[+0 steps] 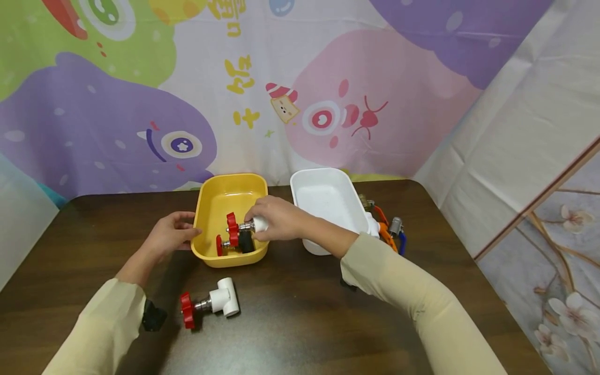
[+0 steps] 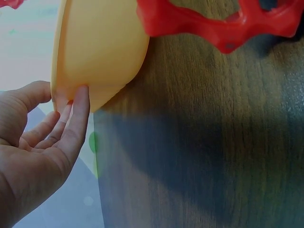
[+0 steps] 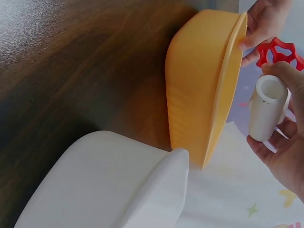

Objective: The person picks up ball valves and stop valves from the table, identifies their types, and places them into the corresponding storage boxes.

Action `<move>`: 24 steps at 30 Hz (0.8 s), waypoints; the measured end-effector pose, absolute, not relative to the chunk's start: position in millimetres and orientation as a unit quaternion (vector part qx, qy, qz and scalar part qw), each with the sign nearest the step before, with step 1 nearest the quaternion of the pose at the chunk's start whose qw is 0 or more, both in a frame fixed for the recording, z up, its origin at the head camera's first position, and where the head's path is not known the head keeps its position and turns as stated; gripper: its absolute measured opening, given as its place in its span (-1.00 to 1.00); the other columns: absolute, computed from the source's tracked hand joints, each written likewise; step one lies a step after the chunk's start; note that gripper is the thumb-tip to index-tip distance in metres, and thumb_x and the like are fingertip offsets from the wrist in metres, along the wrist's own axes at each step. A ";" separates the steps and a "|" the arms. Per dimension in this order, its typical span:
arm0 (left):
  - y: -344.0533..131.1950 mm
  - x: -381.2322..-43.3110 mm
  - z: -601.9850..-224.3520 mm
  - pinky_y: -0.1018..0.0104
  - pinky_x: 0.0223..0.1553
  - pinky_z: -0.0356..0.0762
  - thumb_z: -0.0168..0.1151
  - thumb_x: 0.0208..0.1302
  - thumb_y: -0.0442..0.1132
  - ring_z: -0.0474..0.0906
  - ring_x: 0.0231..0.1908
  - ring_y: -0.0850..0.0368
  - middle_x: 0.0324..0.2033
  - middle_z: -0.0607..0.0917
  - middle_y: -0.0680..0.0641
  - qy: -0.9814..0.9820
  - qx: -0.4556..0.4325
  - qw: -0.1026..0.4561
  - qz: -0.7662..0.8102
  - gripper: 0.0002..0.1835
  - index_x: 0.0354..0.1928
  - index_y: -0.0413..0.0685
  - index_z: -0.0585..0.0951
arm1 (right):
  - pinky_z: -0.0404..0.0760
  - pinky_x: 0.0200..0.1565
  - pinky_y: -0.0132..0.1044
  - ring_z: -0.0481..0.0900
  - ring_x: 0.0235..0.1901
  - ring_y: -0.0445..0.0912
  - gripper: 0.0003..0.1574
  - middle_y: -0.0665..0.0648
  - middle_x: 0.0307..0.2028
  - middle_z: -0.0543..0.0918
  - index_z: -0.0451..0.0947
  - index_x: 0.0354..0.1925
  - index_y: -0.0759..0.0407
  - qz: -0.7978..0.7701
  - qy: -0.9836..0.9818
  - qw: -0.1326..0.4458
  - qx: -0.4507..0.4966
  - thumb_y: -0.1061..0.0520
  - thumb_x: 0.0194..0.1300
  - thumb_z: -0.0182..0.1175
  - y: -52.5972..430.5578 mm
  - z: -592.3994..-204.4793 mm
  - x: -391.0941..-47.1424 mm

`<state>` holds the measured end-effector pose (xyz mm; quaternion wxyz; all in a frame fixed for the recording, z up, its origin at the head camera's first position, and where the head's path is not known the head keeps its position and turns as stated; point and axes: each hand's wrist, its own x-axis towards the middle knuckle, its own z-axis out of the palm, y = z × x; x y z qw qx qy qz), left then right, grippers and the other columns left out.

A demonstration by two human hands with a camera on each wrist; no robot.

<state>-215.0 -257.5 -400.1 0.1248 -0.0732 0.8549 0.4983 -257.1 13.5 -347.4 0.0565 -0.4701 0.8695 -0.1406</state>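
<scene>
My right hand (image 1: 276,217) grips a valve by its white tee-shaped pipe end (image 3: 269,108), over the right side of the yellow tray (image 1: 204,254). Its red handwheel (image 3: 280,51) points away from the fingers. Another red-handled valve with a black body (image 1: 246,242) lies inside the tray, partly hidden by the held one. At the tray's left rim, my left hand (image 1: 170,234) pinches the edge, thumb over the rim and fingers against the outer wall (image 2: 111,52). A similar white tee valve with a red handwheel (image 1: 224,298) lies on the table in front of the tray.
Right of the yellow tray stands a white tray (image 1: 323,190), partly behind my right forearm. Beyond its right side lie several other valves, including one with a blue handle (image 1: 402,242) and an orange-handled one (image 1: 386,235). A cartoon cloth (image 1: 262,104) hangs at the dark table's back edge.
</scene>
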 end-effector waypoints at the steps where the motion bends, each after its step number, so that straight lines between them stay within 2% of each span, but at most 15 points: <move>1: -257.5 -215.0 -399.8 0.18 -0.20 0.68 0.16 0.28 -0.24 0.60 -0.18 -0.03 0.05 0.41 -0.38 0.855 -0.073 0.125 0.498 -0.34 0.33 -0.31 0.16 | 0.45 -0.02 -0.32 0.44 -0.10 -0.13 -0.55 0.02 -0.10 0.61 0.59 -0.04 0.05 -0.139 0.871 0.057 -0.468 -0.05 0.09 0.31 13.0 -347.7 -258.0; 24: -257.5 -214.5 -400.9 0.09 -0.14 0.65 0.16 0.29 -0.23 0.60 -0.12 -0.12 0.05 0.41 -0.39 0.852 -0.074 0.124 0.503 -0.34 0.33 -0.32 0.15 | 0.44 0.00 -0.32 0.45 -0.07 -0.13 -0.55 0.01 -0.08 0.62 0.59 -0.02 0.03 -0.127 0.876 0.044 -0.462 -0.07 0.11 0.30 -6.1 -358.9 -279.6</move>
